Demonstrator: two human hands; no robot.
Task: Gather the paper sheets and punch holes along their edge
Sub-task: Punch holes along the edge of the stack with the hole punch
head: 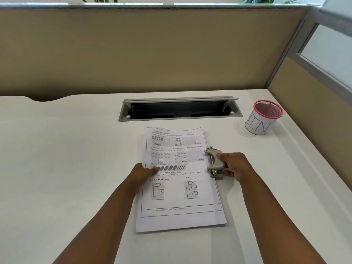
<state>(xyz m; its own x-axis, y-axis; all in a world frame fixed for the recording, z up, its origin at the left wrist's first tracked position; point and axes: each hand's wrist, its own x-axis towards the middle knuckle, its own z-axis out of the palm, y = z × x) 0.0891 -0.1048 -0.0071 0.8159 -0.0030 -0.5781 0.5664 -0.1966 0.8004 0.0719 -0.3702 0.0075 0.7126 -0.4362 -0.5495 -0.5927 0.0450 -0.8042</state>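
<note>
Left hand (144, 173) flat, fingers together on the paper sheets (179, 180); right hand (234, 165) clamped around hole punch (214, 162) at their edge

white desk (76, 149) sitting bare | open cable tray (180, 109) lying at desk's back | pink mesh cup (263, 117) standing far right
</note>
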